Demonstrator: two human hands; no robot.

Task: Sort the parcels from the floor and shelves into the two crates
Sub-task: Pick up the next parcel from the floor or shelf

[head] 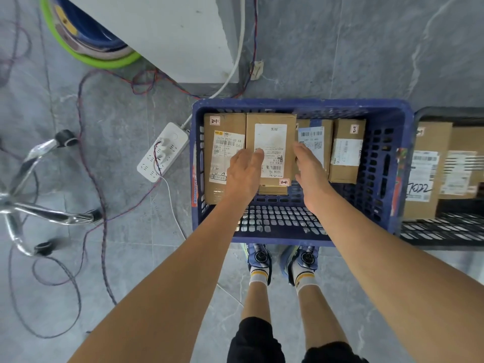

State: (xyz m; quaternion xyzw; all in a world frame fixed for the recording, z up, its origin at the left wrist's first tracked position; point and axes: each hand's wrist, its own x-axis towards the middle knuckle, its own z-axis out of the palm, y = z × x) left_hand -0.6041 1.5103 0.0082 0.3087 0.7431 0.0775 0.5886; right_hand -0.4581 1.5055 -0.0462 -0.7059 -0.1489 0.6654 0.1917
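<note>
Head view | parcel (271, 138) in blue crate (301, 104) is pressed under left hand (243, 174) flat fingers (258, 153), flanked by right hand (310, 167) straight fingers; nothing clasped | squaring flush is advised before release.

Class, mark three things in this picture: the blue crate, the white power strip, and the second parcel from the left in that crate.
blue crate (301, 104): head view, on its far rim.
white power strip (170, 153): head view, on its socket face.
second parcel from the left (271, 137): head view, on its white label.
</note>
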